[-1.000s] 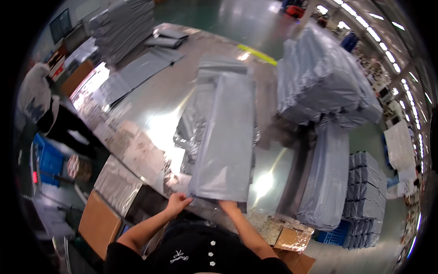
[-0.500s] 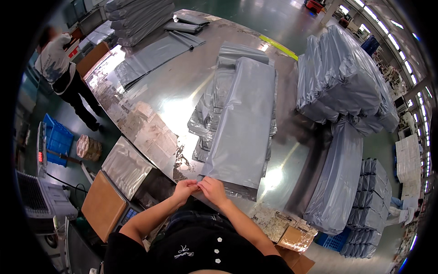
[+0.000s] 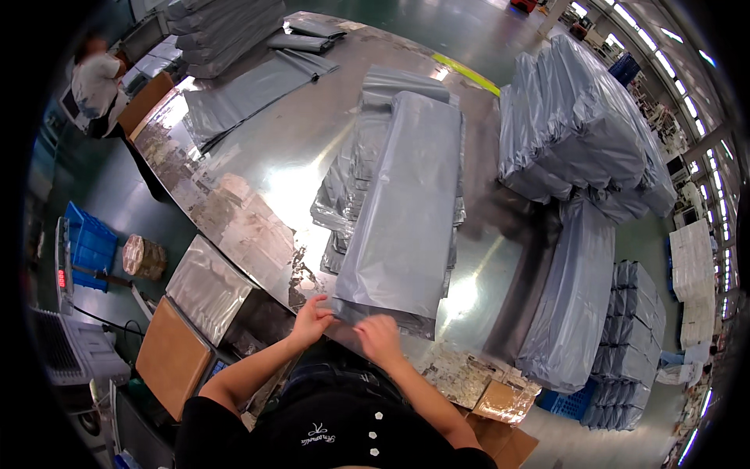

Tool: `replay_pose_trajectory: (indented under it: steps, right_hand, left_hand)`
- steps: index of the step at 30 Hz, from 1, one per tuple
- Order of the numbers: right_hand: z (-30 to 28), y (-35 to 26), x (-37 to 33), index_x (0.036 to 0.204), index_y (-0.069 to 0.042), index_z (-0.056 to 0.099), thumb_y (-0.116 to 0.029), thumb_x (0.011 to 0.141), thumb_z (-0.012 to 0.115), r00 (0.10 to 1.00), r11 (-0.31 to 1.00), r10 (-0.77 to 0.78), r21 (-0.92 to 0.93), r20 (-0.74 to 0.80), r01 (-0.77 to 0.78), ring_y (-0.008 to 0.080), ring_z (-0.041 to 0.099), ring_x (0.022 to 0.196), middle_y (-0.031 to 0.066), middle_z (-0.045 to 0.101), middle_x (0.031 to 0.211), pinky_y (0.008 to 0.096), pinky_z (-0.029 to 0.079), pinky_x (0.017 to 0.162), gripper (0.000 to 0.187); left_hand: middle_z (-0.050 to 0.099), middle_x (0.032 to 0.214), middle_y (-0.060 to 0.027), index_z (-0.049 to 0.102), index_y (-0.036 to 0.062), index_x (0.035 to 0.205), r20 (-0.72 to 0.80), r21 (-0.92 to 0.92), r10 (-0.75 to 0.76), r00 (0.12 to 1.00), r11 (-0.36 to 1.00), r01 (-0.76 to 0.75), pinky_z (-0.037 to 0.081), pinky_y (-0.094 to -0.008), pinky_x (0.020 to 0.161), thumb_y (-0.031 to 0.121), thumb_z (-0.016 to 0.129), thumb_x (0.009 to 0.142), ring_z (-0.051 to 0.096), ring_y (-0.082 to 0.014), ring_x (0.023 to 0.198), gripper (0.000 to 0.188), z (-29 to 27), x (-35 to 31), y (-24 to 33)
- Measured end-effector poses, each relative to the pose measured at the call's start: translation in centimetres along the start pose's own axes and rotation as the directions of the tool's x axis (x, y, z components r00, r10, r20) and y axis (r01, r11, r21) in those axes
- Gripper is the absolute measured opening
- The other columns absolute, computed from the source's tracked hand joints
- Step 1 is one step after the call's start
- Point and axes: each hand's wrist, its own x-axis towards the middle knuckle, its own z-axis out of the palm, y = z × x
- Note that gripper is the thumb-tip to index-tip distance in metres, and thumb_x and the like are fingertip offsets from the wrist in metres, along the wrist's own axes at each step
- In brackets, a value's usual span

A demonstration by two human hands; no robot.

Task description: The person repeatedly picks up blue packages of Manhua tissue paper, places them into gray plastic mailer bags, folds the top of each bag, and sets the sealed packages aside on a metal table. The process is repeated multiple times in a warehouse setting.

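Observation:
A stack of flat grey plastic bags (image 3: 402, 211) lies lengthwise on the metal table in front of me, its layers fanned unevenly along the left side. My left hand (image 3: 312, 319) hovers just off the stack's near left corner, thumb and fingers apart, with nothing visible in it. To its right, by the near edge of the bags, my right hand (image 3: 379, 338) is bent inward. Motion smears its fingers, and whether they hold anything is unclear.
Tall grey bag piles (image 3: 578, 125) stand on the table's right and more (image 3: 226, 35) at the far left. A scale with a brown board (image 3: 173, 356) sits at lower left. Beyond the table's left edge stands a person (image 3: 98, 86), near a blue crate (image 3: 90, 246).
My hands, together at the stack's near left corner before, have drawn apart; the right moved right and toward me. The person at far left has bent toward the table. The view shifted slightly.

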Motion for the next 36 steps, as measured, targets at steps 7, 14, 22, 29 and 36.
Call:
replay_pose_trajectory:
  steps: [7, 14, 22, 29, 36]
  right_hand:
    - [-0.2, 0.5, -1.2, 0.093, -0.007, 0.064, -0.017, 0.079, 0.070, 0.961, 0.960, 0.275, 0.061, -0.029, -0.273, 0.0304, 0.058, 0.084, 0.0075, 0.062, 0.088, 0.0380, 0.046, 0.074, 0.018]
    - [4.5, 0.1, 1.9, 0.084, -0.006, 0.065, -0.015, 0.081, 0.068, 0.972, 0.941, 0.202, 0.252, 0.121, -0.227, 0.0294, 0.059, 0.084, 0.0066, 0.062, 0.085, 0.0361, 0.048, 0.075, 0.010]
    - [-14.1, 2.8, -22.4, 0.093, -0.008, 0.066, -0.012, 0.081, 0.065, 0.624, 0.587, 0.750, -0.216, -0.217, -0.780, 0.0281, 0.059, 0.093, 0.0100, 0.063, 0.095, 0.0374, 0.048, 0.081, 0.013]
    - [-24.1, 4.8, -31.4, 0.110, -0.007, 0.063, -0.010, 0.079, 0.059, 0.679, 0.432, 0.708, -0.643, -0.192, -0.633, 0.0329, 0.057, 0.107, 0.0148, 0.063, 0.109, 0.0416, 0.046, 0.091, 0.031]
    - [-11.3, 7.1, -4.7, 0.119, -0.015, 0.057, -0.011, 0.078, 0.056, 0.852, 0.801, 0.148, -0.566, 0.503, 0.195, 0.0216, 0.056, 0.095, -0.0012, 0.056, 0.123, 0.0346, 0.049, 0.079, 0.042]
  left_hand:
    - [0.069, 0.080, -0.0076, 0.030, 0.0008, 0.136, 0.011, 0.316, 0.152, 0.988, 0.937, -0.148, 0.051, -0.0295, 0.072, -0.003, 0.061, 0.082, 0.068, -0.0144, 0.079, 0.063, 1.4, -0.2, -0.1]
    - [0.071, 0.084, -0.0111, 0.029, 0.0005, 0.138, 0.118, 0.464, 0.305, 0.945, 0.824, -0.324, 0.050, -0.0323, 0.072, 0.001, 0.061, 0.081, 0.067, -0.0225, 0.072, 0.065, 0.2, -0.1, 2.7]
    - [0.070, 0.094, -0.0109, 0.025, 0.0016, 0.142, -0.020, 0.135, -0.030, 0.999, 0.990, 0.033, 0.051, -0.0286, 0.080, -0.005, 0.055, 0.084, 0.068, -0.0178, 0.085, 0.065, -3.4, -0.2, -4.3]
    - [0.051, 0.133, -0.0098, 0.052, 0.0115, 0.129, 0.660, 0.641, 0.520, 0.542, -0.014, -0.767, 0.042, -0.0397, 0.099, -0.001, 0.055, 0.078, 0.049, -0.0271, 0.121, 0.053, -1.6, 2.6, 10.7]
    - [0.048, 0.136, -0.0011, 0.062, 0.0176, 0.100, 0.998, -0.061, -0.033, -0.052, -0.447, -0.892, 0.034, -0.0342, 0.107, 0.017, 0.056, 0.079, 0.042, -0.0210, 0.129, 0.022, 2.7, 9.5, 12.7]
